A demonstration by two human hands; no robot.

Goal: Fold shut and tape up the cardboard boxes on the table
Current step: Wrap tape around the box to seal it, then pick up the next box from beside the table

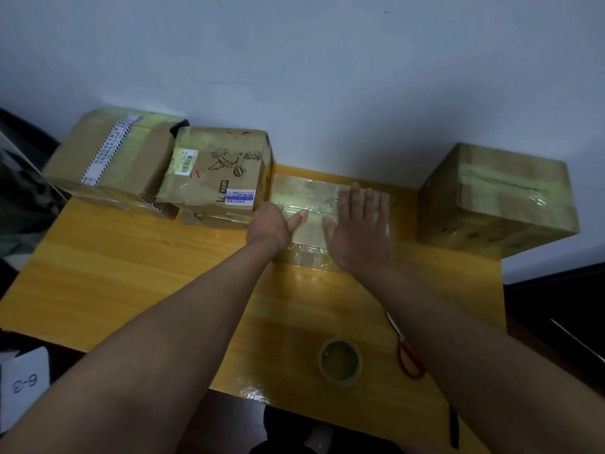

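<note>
A low, flat cardboard box [304, 191] wrapped in shiny clear tape lies in the middle of the yellow table [131, 273]. My right hand [360, 224] lies flat on its top with straight, spread fingers. At the box's left edge, my left hand [273, 224] has its thumb stretched along the top; its fingers are hidden over the side. A roll of clear tape [339, 362] stands near the table's front edge. Red-handled scissors [407, 352] lie just right of the roll, partly under my right forearm.
Two taped boxes sit at the back left: a large one with a striped label [108, 158] and one with a cartoon print [216, 172] leaning against it. Another taped box [497, 198] stands at the back right. A wall runs behind the table. A paper marked 6-3 [24, 381] lies at lower left.
</note>
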